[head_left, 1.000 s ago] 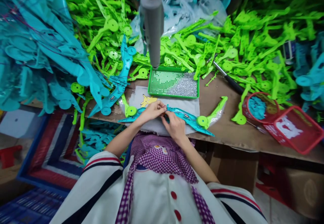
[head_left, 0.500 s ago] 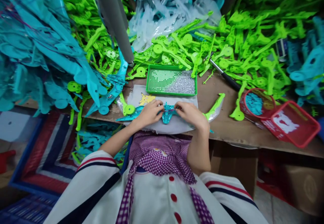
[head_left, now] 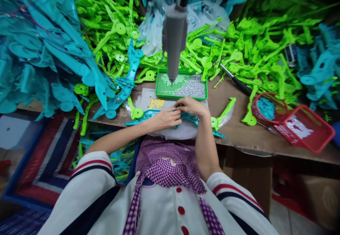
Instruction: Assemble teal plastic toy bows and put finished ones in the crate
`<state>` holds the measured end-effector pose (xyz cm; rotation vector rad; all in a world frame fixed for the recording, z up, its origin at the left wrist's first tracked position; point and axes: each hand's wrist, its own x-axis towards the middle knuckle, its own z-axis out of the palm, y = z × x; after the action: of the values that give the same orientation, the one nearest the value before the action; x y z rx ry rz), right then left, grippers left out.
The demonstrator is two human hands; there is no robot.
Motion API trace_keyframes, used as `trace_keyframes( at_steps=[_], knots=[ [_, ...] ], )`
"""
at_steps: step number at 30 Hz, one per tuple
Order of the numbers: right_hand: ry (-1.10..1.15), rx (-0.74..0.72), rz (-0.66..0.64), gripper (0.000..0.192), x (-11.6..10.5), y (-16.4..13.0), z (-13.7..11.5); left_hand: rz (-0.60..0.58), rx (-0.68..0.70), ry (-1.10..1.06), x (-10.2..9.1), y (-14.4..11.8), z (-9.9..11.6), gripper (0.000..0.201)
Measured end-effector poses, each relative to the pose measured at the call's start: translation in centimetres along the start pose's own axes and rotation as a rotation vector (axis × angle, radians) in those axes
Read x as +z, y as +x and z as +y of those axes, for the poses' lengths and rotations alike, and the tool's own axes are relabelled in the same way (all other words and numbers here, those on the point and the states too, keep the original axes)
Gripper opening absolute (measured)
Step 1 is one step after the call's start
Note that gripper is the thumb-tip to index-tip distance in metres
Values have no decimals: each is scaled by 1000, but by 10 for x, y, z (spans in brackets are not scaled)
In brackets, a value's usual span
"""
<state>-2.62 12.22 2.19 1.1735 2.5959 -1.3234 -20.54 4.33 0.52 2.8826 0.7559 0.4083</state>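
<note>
The left hand (head_left: 170, 118) lies across the middle of a long turquoise plastic piece (head_left: 150, 114), its fingers loosely bent and close together; the right hand (head_left: 190, 105) arches down beside it, fingers drawn together, their tips meeting the left hand's fingers; whether either hand grips anything between the fingertips, I cannot tell. The piece runs out past both hands, one end to the left, the other to the right, with a lime-green arm (head_left: 137, 113) near its left end and another green arm (head_left: 225, 110) right of the right hand; beneath the hands lies a pale cloth (head_left: 186, 133); just beyond them sits a green tray (head_left: 167, 96) with small silvery screws (head_left: 196, 86) heaped in its right part; a grey power screwdriver (head_left: 174, 44) hangs ahead of the hands, its tip over that tray; well to the right of the right hand stands a red basket (head_left: 284, 104) with small blue pieces (head_left: 266, 108) in it.
</note>
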Motion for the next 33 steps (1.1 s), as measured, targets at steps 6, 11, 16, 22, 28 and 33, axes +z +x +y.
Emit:
trace_keyframes(
  at_steps=[6,11,16,22,28,33],
  knots=[
    [233,-49,316,36,-1,-35,5,-108,-303,-234,-7,20,-3,12],
    [14,17,746,29,52,-77,-7,-54,-710,-914,4,27,-22,4],
    [-216,16,661,32,110,-71,-14,6,-891,-1346,19,19,-30,13],
    [-44,95,788,31,94,-70,-2,182,-720,-893,17,-6,-2,4],
    [-127,120,658,35,62,-57,11,472,-580,-430,43,-10,38,6],
    [-145,129,611,40,58,-50,21,593,-807,-329,60,12,45,13]
  ],
)
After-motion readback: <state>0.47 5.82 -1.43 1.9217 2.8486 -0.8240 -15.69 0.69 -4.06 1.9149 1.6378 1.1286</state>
